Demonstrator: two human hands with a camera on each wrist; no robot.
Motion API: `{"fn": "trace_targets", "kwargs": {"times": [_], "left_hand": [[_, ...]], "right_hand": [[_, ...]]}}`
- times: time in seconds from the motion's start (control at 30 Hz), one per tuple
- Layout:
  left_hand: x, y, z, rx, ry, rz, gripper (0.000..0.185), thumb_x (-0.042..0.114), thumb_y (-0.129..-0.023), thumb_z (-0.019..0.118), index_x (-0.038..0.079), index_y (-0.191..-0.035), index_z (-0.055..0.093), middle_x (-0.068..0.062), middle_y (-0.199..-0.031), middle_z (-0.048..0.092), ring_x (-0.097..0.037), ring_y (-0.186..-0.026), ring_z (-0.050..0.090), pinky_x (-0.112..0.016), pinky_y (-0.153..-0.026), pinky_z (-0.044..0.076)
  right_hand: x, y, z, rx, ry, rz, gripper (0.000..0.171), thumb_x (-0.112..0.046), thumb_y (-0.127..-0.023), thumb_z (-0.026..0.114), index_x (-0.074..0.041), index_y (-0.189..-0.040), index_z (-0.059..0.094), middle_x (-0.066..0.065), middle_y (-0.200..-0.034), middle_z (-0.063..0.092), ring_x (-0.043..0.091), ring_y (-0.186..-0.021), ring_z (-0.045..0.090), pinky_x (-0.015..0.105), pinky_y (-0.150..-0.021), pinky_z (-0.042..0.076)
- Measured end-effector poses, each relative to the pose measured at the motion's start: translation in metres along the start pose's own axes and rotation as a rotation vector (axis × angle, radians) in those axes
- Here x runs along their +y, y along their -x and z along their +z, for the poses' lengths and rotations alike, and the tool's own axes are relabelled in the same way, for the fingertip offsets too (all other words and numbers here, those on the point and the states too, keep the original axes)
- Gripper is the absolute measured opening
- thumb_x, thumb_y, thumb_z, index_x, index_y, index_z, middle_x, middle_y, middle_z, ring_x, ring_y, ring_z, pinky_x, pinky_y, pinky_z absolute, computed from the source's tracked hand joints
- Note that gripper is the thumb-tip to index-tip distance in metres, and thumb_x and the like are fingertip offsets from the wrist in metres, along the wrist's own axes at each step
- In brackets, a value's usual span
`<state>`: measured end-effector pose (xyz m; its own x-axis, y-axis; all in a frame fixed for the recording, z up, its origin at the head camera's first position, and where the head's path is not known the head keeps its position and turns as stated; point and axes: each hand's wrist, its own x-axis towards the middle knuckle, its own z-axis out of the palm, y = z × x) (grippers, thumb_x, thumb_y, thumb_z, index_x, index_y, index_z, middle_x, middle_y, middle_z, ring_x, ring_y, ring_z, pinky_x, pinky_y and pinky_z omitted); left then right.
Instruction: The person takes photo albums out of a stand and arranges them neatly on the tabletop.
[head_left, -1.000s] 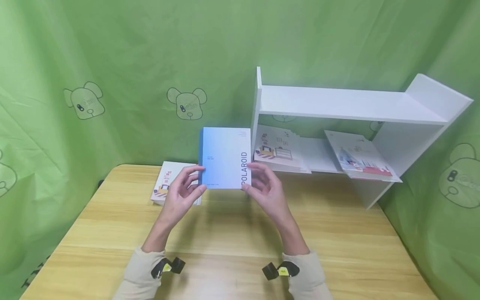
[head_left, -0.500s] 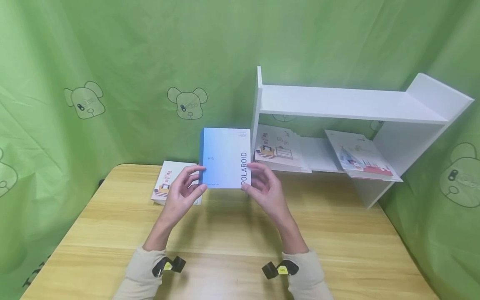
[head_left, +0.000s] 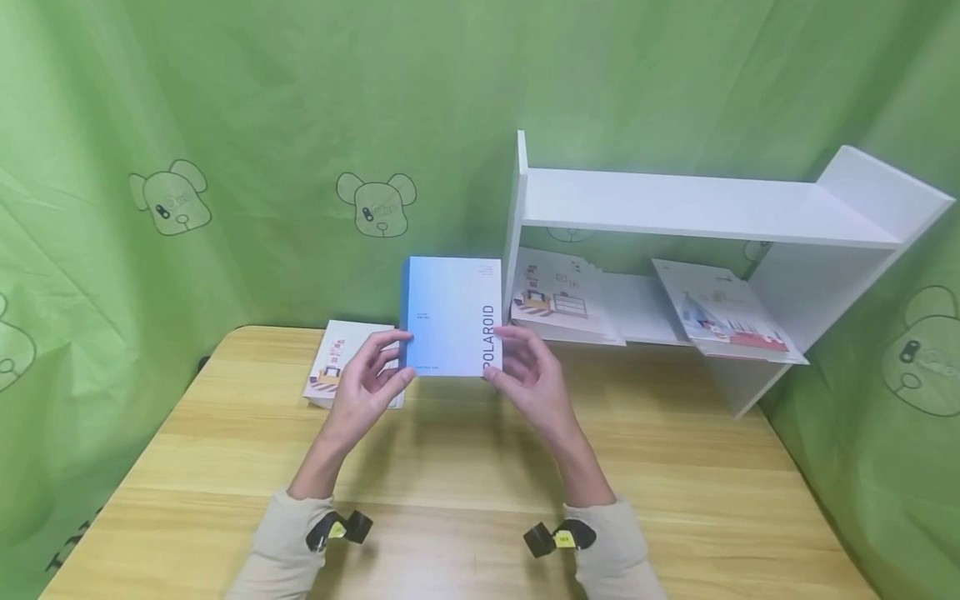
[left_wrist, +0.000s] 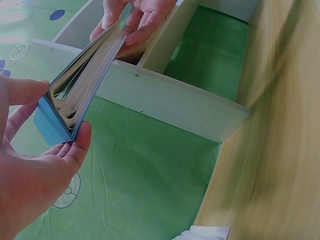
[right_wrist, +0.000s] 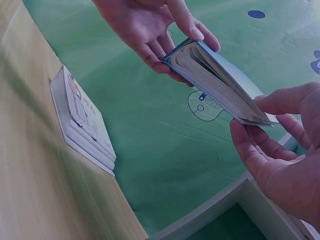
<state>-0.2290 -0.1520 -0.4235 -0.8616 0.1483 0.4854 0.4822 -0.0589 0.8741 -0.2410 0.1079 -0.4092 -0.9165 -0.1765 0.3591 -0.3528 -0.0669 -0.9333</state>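
Note:
A blue photo album (head_left: 453, 317) marked POLAROID is held up above the table, its cover facing the head camera. My left hand (head_left: 366, 375) grips its blue spine side, thumb on one cover and fingers on the other. The right hand (head_left: 534, 375) pinches the opposite edge near the lettering. In the left wrist view, the album's pages (left_wrist: 90, 80) fan a little between the covers. The right wrist view shows both hands on the album (right_wrist: 215, 80), its page edges toward that camera.
Behind my left hand, a small stack of white illustrated books (head_left: 330, 367) lies on the wooden table (head_left: 465, 500). At the right stands a white shelf (head_left: 697, 204), with illustrated books (head_left: 555, 292) at its left and another illustrated book (head_left: 723, 312) sticking out at its right. A green curtain (head_left: 285, 108) hangs behind.
Almost nothing differs. Both hands keep the album in the same place, and the whole scene shifts very slightly in the head view.

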Motion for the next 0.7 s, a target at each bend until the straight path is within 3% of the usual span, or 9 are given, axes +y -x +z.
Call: {"fn": "trace_targets", "kwargs": {"times": [0.7], "left_hand": [[-0.006,-0.0007,-0.0009,0.008,-0.015,-0.043,0.046,-0.006,-0.095,0.065,0.0,-0.139,0.051,-0.015,-0.144,0.052,-0.037,-0.125,0.055,-0.035,-0.105,0.052]], "right_hand": [[0.0096,-0.0025,0.0012,0.021,0.028,0.017,0.055,0.007,-0.087,0.073,-0.007,-0.138,0.056,0.01,-0.139,0.059,0.032,-0.118,0.063,0.036,-0.098,0.057]]}}
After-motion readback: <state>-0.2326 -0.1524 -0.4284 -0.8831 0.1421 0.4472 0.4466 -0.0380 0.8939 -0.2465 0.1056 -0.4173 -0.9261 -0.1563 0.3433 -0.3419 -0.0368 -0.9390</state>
